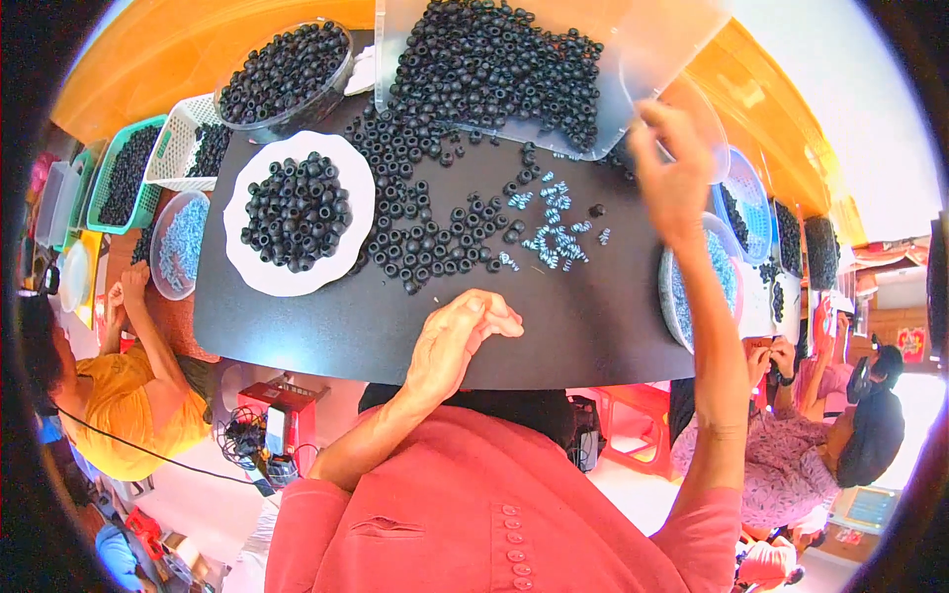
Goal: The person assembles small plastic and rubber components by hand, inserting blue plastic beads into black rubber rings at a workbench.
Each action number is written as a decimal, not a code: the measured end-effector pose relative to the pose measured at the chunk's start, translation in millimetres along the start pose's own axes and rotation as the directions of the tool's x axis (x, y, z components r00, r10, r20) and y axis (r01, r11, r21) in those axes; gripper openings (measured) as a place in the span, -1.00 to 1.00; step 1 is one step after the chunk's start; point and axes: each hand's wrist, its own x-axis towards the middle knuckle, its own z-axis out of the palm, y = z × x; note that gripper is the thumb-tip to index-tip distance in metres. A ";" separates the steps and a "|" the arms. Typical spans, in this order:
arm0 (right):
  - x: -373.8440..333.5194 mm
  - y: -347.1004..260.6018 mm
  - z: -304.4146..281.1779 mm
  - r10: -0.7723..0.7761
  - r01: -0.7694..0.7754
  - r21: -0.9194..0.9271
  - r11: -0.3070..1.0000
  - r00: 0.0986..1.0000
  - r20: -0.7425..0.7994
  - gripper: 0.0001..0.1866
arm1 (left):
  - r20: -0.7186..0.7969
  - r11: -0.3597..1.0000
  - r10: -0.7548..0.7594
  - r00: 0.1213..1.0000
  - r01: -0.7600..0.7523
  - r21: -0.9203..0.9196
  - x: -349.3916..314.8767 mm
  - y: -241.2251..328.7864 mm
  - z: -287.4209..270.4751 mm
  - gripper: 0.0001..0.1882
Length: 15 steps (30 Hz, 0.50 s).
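Note:
My left hand [462, 339] is just above the near part of the dark table [326, 341], its fingers curled together; whatever they hold, if anything, is hidden. Raised at the right, my right hand [675, 163] is smeared by motion beside the clear plastic bin [657, 40], so its grip does not show. Black beads with holes [435, 242] lie loose across the table beyond my left hand. To their right are small light-blue coiled pieces [557, 242]. A white scalloped plate [239, 222] heaped with more black beads stands at the left. The tilted bin holds a large pile of them.
A clear round tub [341, 84] of black beads sits at the back left. Bowls of blue pieces stand at both sides, one a round bowl [677, 306] under my right forearm. A person in yellow [148, 415] works at the left, another in patterned clothes [781, 460] at the right.

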 end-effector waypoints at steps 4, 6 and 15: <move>-19.9 -36.8 60.8 -0.142 0.023 0.294 0.955 0.909 0.391 -0.83 | -0.020 1.000 -0.016 1.000 0.016 -0.026 -1.7 -2.3 -2.2 -0.63; -22.7 -38.6 90.7 -0.177 0.009 0.328 0.945 0.856 0.486 -0.80 | 0.006 0.999 -0.028 1.000 0.029 -0.031 -1.5 -1.1 -1.6 -0.62; -26.1 -64.2 133.4 -0.189 0.123 0.158 0.980 0.824 0.535 -0.82 | -0.038 0.986 -0.157 0.987 0.159 0.045 -3.5 -0.5 -3.9 -0.68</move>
